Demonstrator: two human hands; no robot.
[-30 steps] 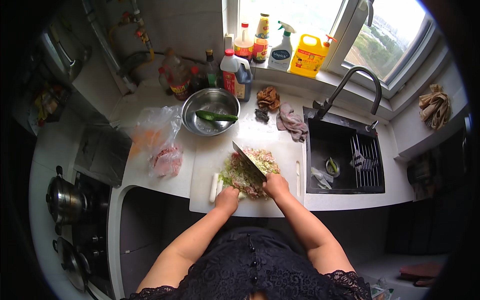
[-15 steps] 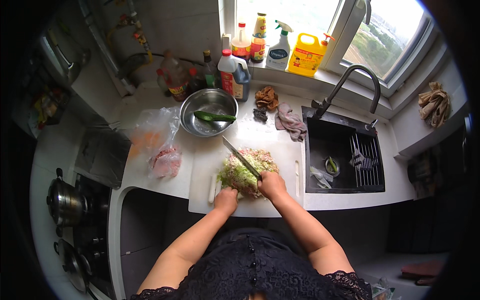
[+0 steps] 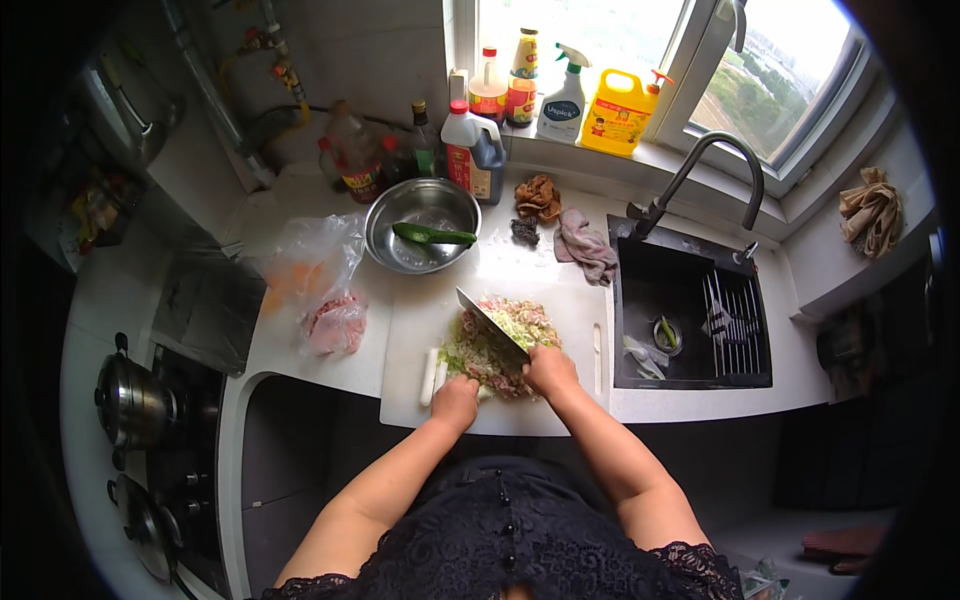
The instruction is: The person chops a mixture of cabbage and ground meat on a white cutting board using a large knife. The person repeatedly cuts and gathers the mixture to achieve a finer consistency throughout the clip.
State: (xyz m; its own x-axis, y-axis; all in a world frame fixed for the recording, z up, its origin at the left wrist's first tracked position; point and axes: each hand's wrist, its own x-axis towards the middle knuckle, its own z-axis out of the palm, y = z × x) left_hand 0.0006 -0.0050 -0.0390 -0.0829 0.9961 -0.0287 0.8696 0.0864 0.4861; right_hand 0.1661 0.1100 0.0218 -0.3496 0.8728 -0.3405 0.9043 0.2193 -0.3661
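Cleaver (image 3: 490,322) strokes continue at a kitchen counter, where the right hand (image 3: 549,370) is closed tight around the handle and the blade lies slanted over a heap of minced meat and chopped greens (image 3: 497,340) on the white cutting board (image 3: 425,300). Compared with half a second ago the blade sits lower and flatter against the heap, and a second ago it stood higher over it, so the chopping appears to be mid-rhythm and the mince looks already fine. The left hand (image 3: 456,400) rests at the near edge of the pile, fingers curled together and touching the mixture beside a pale piece of leek stalk (image 3: 431,375); it has barely shifted.

Behind the board, a steel bowl (image 3: 420,215) holds a green vegetable (image 3: 433,236). To the person's left lie plastic bags (image 3: 318,285), one with pinkish meat inside. To the right, a black sink (image 3: 690,310) sits under a curved tap (image 3: 705,175). Bottles (image 3: 500,95) line the window sill, and crumpled cloths (image 3: 585,245) lie near the sink.
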